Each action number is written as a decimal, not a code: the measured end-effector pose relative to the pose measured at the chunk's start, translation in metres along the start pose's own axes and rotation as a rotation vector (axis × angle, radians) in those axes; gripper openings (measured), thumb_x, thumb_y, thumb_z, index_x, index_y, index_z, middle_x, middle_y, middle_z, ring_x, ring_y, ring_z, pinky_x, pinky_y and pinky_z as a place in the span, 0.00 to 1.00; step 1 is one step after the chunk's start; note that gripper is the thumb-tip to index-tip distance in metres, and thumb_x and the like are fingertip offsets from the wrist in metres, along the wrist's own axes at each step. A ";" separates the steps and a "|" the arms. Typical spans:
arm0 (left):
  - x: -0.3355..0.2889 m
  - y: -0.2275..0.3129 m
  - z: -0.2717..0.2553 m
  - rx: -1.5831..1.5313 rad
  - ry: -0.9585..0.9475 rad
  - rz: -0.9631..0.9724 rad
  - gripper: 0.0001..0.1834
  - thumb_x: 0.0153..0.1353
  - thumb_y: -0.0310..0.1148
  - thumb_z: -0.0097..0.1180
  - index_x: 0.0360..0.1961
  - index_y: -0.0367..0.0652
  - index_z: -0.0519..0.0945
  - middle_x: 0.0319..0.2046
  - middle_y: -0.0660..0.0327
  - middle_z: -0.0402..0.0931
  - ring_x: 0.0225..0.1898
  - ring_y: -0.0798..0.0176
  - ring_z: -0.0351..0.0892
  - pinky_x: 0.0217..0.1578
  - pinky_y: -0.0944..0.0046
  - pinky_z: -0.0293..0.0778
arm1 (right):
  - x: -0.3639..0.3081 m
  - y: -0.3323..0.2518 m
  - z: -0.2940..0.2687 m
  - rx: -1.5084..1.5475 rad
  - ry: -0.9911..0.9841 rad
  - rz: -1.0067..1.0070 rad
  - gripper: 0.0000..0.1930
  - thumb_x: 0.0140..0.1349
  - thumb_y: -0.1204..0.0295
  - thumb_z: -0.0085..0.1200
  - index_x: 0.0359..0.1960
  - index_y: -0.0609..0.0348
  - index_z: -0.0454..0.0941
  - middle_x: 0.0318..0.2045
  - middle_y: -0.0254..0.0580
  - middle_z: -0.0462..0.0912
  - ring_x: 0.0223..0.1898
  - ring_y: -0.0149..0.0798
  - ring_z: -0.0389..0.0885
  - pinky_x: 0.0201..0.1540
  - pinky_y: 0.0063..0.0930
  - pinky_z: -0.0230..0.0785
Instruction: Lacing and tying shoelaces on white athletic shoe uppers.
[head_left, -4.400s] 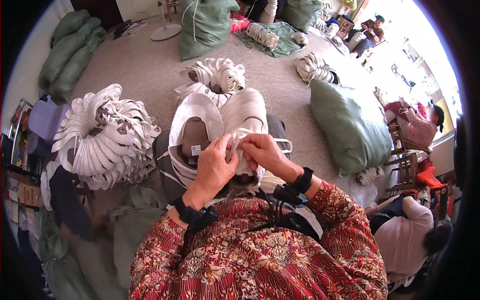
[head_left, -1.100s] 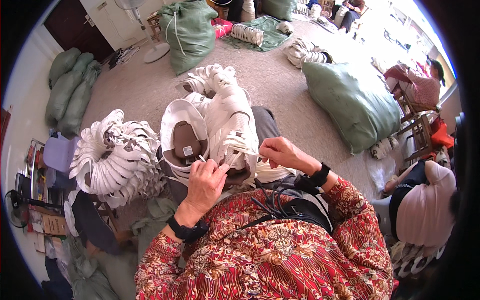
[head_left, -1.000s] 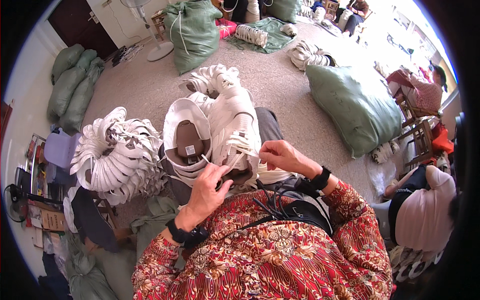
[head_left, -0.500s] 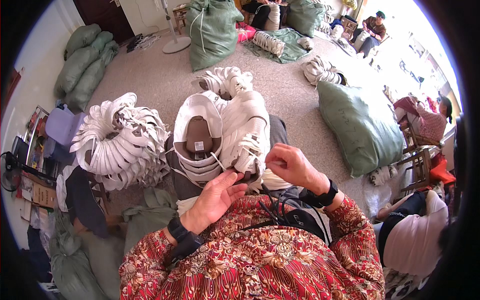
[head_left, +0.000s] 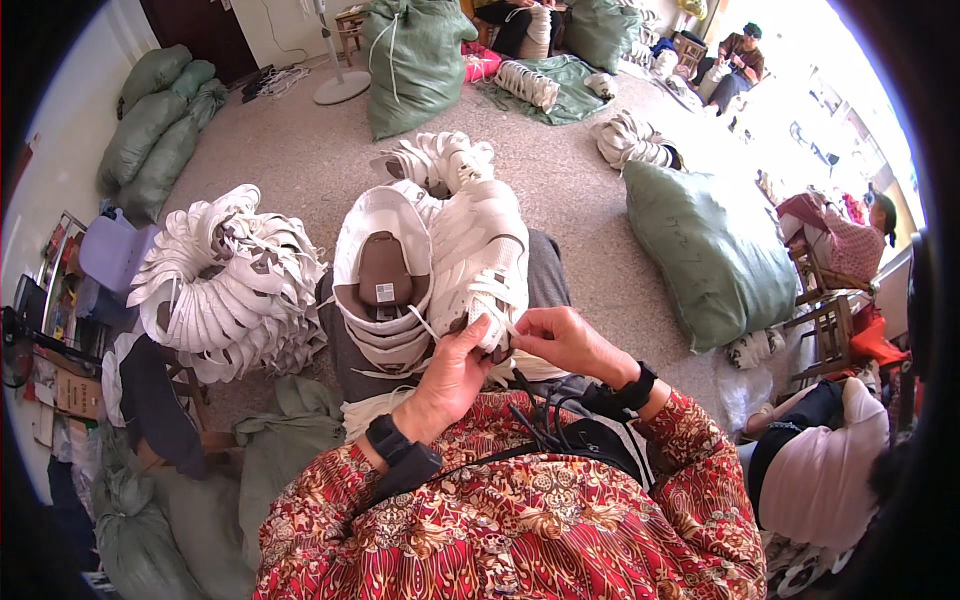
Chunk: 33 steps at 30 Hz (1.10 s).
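— Pinched between thumb and fingertips of the left hand [head_left: 452,375] is a white lace [head_left: 425,325], it seems; can the grip be confirmed?

— It can. The left grip is closed on the lace end, just below the white shoe [head_left: 480,255] that is laid across the lap. The right hand [head_left: 565,340] is clenched too, on the lace loops at the near end of that same shoe, touching its tongue.

— Where is the shoe placed relative to the other one?

— A second white shoe [head_left: 383,270], with a brown insole showing, is set just left of the laced shoe, the two touching side by side. Both are pointed away from the body, on grey trousers.

— What is seen around the laced shoe?

— Beyond its toe, a small cluster of white shoes [head_left: 440,160] is lying on the floor [head_left: 300,150]. Well to its left, a large ring-shaped bundle of white shoes [head_left: 225,280] is stacked. To its right, a big green sack [head_left: 710,250] is resting on the floor. Far beyond it, another green sack [head_left: 415,60] is standing upright, with a fan stand [head_left: 340,88] beside it.

— And the wrists?

— A black band is worn on each wrist, and red patterned sleeves are seen below. Other people are seated far right of the shoe.
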<state>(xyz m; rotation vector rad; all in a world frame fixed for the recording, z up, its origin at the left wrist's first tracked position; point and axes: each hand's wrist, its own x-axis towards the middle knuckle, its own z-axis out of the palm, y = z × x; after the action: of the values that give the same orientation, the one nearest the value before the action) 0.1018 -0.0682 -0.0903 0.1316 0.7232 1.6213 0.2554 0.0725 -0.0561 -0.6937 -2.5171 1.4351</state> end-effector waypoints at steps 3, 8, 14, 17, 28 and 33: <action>0.009 -0.009 -0.009 0.070 0.035 0.040 0.17 0.71 0.37 0.55 0.57 0.41 0.77 0.51 0.62 0.79 0.51 0.64 0.77 0.54 0.59 0.71 | -0.004 0.001 0.000 -0.032 -0.025 -0.071 0.09 0.65 0.70 0.62 0.34 0.64 0.80 0.20 0.33 0.77 0.22 0.26 0.71 0.26 0.28 0.65; 0.003 -0.011 -0.005 0.080 0.079 0.088 0.16 0.69 0.37 0.60 0.52 0.37 0.80 0.44 0.63 0.83 0.44 0.67 0.81 0.47 0.64 0.76 | -0.010 0.015 -0.006 -0.198 -0.014 -0.311 0.07 0.64 0.71 0.61 0.34 0.64 0.81 0.25 0.39 0.82 0.24 0.40 0.76 0.32 0.32 0.70; 0.010 -0.013 0.010 0.156 0.224 0.232 0.15 0.69 0.33 0.59 0.52 0.37 0.81 0.45 0.62 0.83 0.43 0.65 0.83 0.44 0.63 0.79 | -0.016 -0.036 -0.021 0.244 -0.253 -0.052 0.13 0.71 0.66 0.56 0.32 0.65 0.81 0.21 0.30 0.76 0.24 0.29 0.74 0.30 0.27 0.67; 0.010 -0.009 -0.002 0.096 0.166 0.107 0.15 0.70 0.37 0.57 0.54 0.43 0.79 0.46 0.64 0.82 0.45 0.64 0.82 0.46 0.58 0.78 | 0.005 -0.097 -0.036 0.381 -0.187 -0.077 0.14 0.73 0.64 0.54 0.35 0.64 0.82 0.21 0.26 0.74 0.25 0.21 0.71 0.28 0.21 0.64; 0.014 -0.008 -0.009 0.084 0.092 0.162 0.18 0.71 0.44 0.56 0.55 0.47 0.76 0.48 0.64 0.79 0.50 0.66 0.80 0.50 0.59 0.77 | 0.051 -0.136 -0.017 0.270 -0.256 -0.139 0.12 0.72 0.67 0.52 0.36 0.65 0.78 0.21 0.32 0.77 0.20 0.21 0.71 0.22 0.21 0.62; 0.003 0.000 0.007 0.157 0.273 0.077 0.16 0.70 0.44 0.56 0.49 0.44 0.79 0.43 0.65 0.80 0.44 0.67 0.80 0.43 0.61 0.75 | 0.023 -0.058 -0.007 0.367 -0.182 0.240 0.08 0.73 0.68 0.52 0.36 0.59 0.73 0.21 0.31 0.75 0.14 0.21 0.68 0.16 0.18 0.58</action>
<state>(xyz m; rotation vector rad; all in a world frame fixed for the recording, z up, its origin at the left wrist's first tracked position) 0.1050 -0.0631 -0.0856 0.0519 1.0675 1.6724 0.2195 0.0639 -0.0055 -0.8473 -2.2509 2.0580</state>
